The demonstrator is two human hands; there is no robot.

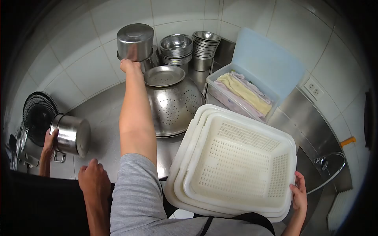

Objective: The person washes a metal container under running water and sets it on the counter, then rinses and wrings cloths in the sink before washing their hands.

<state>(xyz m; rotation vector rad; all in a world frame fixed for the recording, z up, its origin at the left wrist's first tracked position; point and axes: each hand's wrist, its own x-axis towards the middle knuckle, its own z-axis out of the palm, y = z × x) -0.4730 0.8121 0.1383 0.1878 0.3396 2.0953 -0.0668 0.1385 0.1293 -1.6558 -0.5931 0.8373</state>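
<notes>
My left arm reaches to the back of the counter, where my left hand is closed at the lower rim of an upside-down steel pot. That pot rests on other steel pots. Against my body I hold a nested stack of white perforated plastic baskets, tilted towards me. My right hand grips their right edge. Just right of my left forearm, a large steel colander lies upside down with a shallow steel dish on top.
At left, a co-worker's hand holds another steel pot; their other hand is near my sleeve. Stacked steel bowls and cups line the wall. An open plastic box holds cloths. A faucet is at right.
</notes>
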